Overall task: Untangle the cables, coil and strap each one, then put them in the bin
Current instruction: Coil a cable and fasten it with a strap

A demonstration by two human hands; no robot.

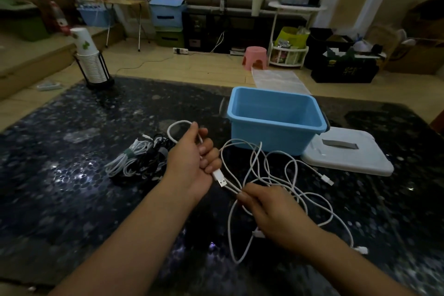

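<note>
white usb cable (271, 175) lies in loose tangled loops on the dark speckled glossy table (72, 175), at about 5 o'clock from the table's middle, just in front of the light blue rectangular plastic bin (276, 127). the left hand (192, 161) has its fingers curled round one end of this cable: a small loop rises above the fist toward 11 o'clock, and the flat silver usb plug (220, 179) sticks out below the fist toward 5 o'clock. the right hand (269, 209), at 4 o'clock from the left one, pinches several white strands together between thumb and fingers; more loops run under and past it toward 5 o'clock. one small white connector (328, 179) lies on the table at 3 o'clock from the plug, another (361, 250) near the right forearm.

at 9 o'clock from the left hand sits a heap of white and black coiled cables (137, 161), at least one white coil bound with a grey-green strap (128, 152). the bin stands upright and open, with nothing visible inside. its white flat lid with a grey handle (348, 151) lies on the table touching the bin's 4 o'clock corner.

at 11 o'clock on the table stands a black wire holder with a stack of white paper cups (91, 62). a pink plastic stool (255, 57) is on the floor beyond the table at 12 o'clock.
</note>
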